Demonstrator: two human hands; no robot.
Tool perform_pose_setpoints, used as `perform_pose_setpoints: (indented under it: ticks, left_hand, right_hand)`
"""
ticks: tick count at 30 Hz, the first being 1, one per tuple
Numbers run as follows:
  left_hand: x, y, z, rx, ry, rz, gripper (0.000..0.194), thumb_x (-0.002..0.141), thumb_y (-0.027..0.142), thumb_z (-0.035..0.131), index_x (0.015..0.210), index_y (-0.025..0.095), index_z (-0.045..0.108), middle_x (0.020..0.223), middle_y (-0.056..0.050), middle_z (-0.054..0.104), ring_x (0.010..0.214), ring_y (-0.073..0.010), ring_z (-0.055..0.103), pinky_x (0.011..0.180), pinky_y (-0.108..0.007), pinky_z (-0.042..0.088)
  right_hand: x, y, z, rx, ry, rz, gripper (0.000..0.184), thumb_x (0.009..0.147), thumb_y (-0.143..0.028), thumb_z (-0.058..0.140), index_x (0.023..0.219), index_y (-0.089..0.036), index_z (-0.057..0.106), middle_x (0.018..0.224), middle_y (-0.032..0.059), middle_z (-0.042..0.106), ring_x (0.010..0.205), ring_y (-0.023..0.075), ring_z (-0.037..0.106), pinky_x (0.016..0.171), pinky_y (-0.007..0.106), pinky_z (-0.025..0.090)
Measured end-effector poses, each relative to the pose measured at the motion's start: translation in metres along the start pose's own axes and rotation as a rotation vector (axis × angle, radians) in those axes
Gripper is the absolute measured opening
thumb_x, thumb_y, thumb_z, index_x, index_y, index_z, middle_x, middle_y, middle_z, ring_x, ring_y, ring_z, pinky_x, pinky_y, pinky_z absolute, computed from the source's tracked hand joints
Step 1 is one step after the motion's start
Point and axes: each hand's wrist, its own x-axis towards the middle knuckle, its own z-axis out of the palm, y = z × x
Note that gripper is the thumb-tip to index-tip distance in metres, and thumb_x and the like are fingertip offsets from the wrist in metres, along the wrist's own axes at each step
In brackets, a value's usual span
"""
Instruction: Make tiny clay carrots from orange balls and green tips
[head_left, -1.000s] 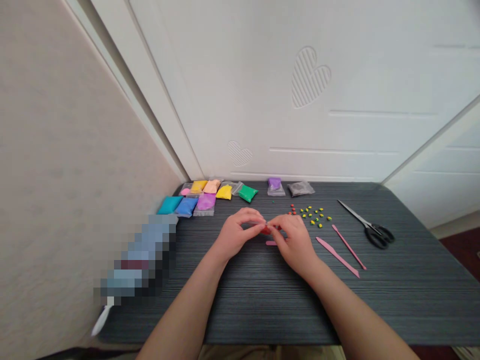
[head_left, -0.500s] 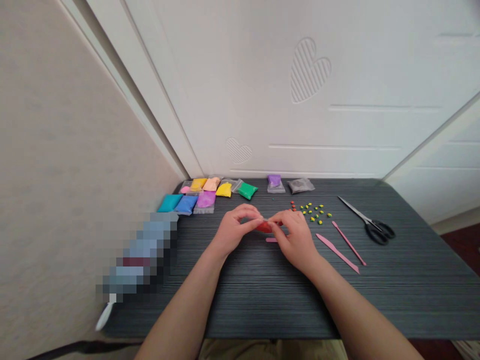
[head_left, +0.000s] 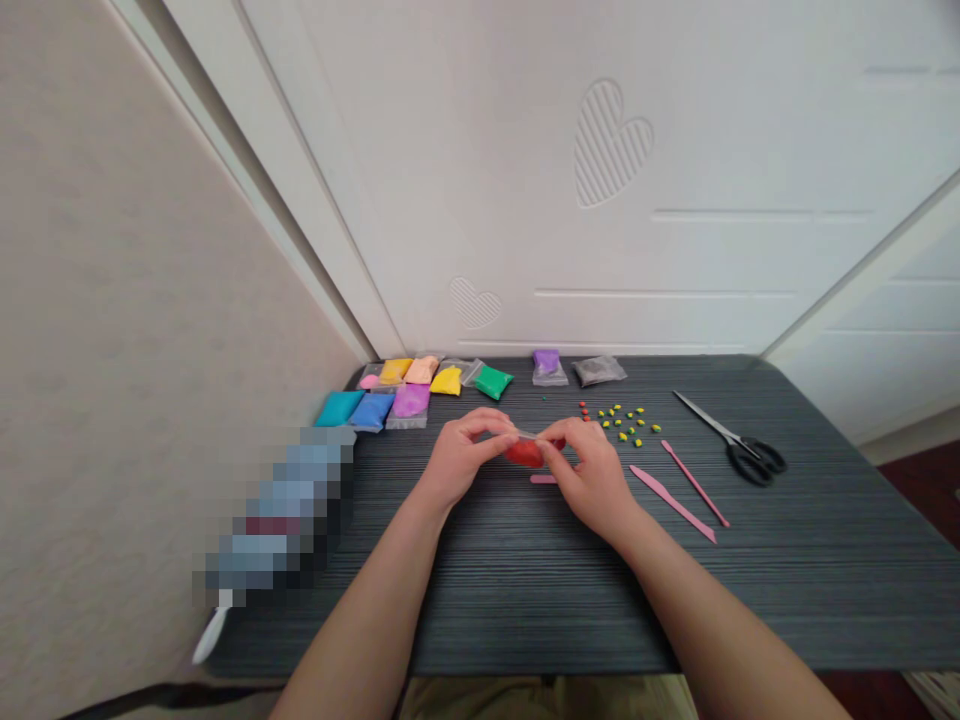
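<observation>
Between my two hands is a small clear bag of red clay [head_left: 524, 454], held above the middle of the dark table. My left hand [head_left: 471, 450] pinches the left end of its top edge between thumb and fingers. On the other end, my right hand [head_left: 589, 465] grips the bag the same way. A pink stick-like tool [head_left: 541, 480] lies just below, partly covered by my right hand. Past my right fingers are several small yellow-and-green pieces [head_left: 622, 436] and a few red ones [head_left: 583, 405].
Bags of coloured clay, among them a green one [head_left: 493, 381] and a blue one [head_left: 372, 410], lie at the back left. A purple bag [head_left: 547, 366] and a grey bag [head_left: 599, 370] are further right. Black-handled scissors [head_left: 754, 460], a pink knife [head_left: 673, 503] and a thin pink tool [head_left: 695, 484] lie right.
My left hand has shifted slightly left, and more of the red bag now shows between my hands. The view has moved a little.
</observation>
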Motion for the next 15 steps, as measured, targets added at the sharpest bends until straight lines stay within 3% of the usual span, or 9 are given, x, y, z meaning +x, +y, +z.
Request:
perform_pose_setpoints:
  ticks: [7,15]
  left_hand:
    - [0.0011,-0.0034,-0.0016,-0.009,0.014,0.042,0.005,0.065,0.023,0.065,0.065,0.018,0.067,0.079,-0.004,0.061,0.089,-0.0176,0.054,0.086,-0.032,0.038]
    - [0.0021,-0.0039,-0.0035,-0.032,0.014,-0.033,0.012,0.069,0.025,0.062,0.073,0.017,0.069,0.086,-0.005,0.063,0.087,-0.0174,0.056,0.084,-0.031,0.04]
  right_hand:
    - [0.0009,0.0023,0.0006,0.037,-0.001,0.022,0.01,0.081,-0.023,0.047,0.078,-0.019,0.056,0.077,0.0007,0.059,0.075,0.0145,0.05,0.073,0.03,0.032]
    - [0.0023,0.0039,-0.0001,0.107,0.022,0.075,0.012,0.082,-0.025,0.046,0.077,-0.019,0.054,0.075,0.0009,0.058,0.073,0.014,0.051,0.071,0.028,0.036]
